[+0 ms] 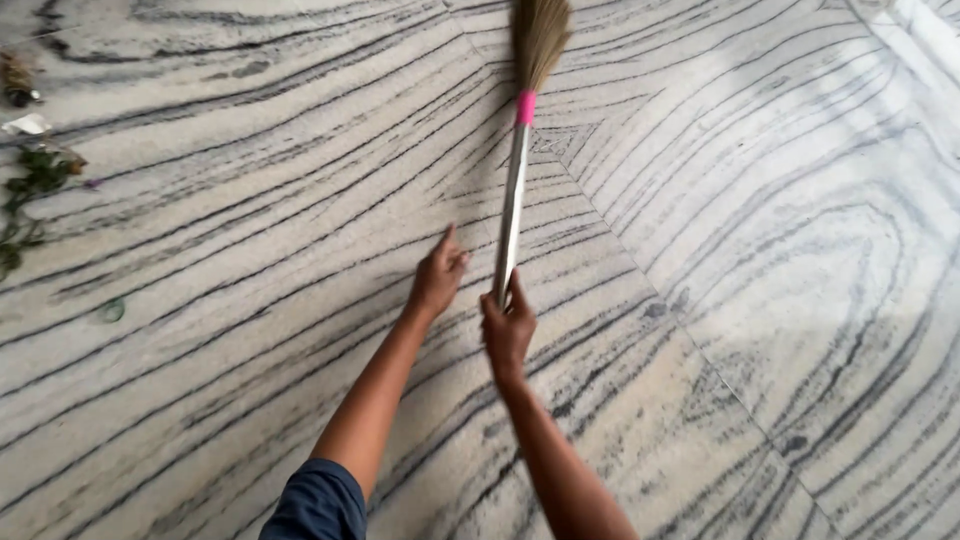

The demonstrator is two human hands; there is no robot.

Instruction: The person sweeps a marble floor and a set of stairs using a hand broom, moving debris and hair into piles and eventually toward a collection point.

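Note:
A broom [514, 190] with a shiny metal handle, a pink band and a straw-coloured brush head stretches from mid-frame up to the top edge over a white marble floor with dark veins. My right hand [507, 325] grips the lower end of the handle. My left hand [437, 275] is just left of the handle, fingers loosely extended and pointing up, holding nothing and not touching the handle.
Green leafy scraps [28, 190], a white paper bit [27, 124] and other litter [17, 80] lie on the floor at the far left. A small green ring-shaped bit [112, 311] lies lower down. A floor joint runs diagonally to the lower right.

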